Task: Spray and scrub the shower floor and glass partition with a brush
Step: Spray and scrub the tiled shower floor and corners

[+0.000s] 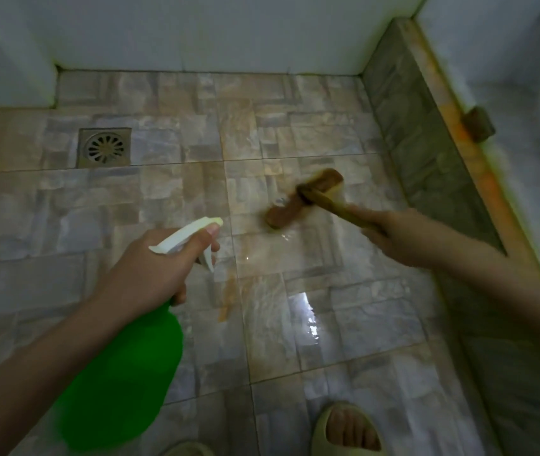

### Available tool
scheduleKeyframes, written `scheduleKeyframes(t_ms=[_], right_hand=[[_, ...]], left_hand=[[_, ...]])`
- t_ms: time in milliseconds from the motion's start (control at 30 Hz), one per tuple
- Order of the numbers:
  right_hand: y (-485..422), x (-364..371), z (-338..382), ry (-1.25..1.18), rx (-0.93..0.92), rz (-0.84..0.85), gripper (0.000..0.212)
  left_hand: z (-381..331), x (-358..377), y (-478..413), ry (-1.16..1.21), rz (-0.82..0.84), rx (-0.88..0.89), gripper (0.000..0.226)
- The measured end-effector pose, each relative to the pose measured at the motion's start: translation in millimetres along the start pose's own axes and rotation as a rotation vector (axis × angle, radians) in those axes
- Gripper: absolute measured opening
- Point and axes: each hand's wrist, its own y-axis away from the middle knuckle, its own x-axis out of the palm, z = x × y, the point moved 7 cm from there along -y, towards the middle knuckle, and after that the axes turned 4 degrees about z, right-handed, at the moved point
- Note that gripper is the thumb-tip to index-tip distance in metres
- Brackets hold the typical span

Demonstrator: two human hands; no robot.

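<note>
My left hand (153,268) grips a green spray bottle (120,373) by its neck, a finger lying along the white trigger head (186,235), nozzle pointing toward the floor ahead. My right hand (397,238) holds the wooden handle of a brown scrub brush (301,199), whose blurred head rests on the wet stone-patterned shower floor (262,126). The glass partition (525,93) rises on the right above a tiled curb (426,153).
A square metal floor drain (104,148) sits at the far left. White walls close the back. A brown bracket (477,123) sticks out at the partition base. My feet in pale slippers (347,429) stand at the bottom edge. A rusty streak marks the floor centre.
</note>
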Motion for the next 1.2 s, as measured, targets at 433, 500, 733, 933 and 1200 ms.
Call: scheduleKeyframes(t_ms=[433, 500, 733, 933, 1200], right_hand=[[18.4, 21.4, -2.3, -0.220, 0.079, -0.084, 0.061], [-9.1, 5.1, -12.1, -0.226, 0.056, -0.087, 0.056], [64.4, 23.0, -53.4, -0.226, 0.164, 0.161, 0.053], [-43.1, -5.7, -81.9, -0.280, 0.178, -0.158, 0.054], [66.6, 57.0, -76.1, -0.307, 0.217, 0.030, 0.052]], left_hand=[[-89.7, 51.3, -49.5, -0.123, 0.067, 0.071, 0.058], [-102.7, 55.9, -53.7, -0.139, 0.057, 0.102, 0.059], [-106.2, 63.9, -62.2, -0.083, 0.006, 0.150, 0.044], [-99.3, 75.4, -69.8, -0.020, -0.013, 0.079, 0.042], [-100.8, 82.5, -62.5, -0.031, -0.072, 0.100, 0.044]])
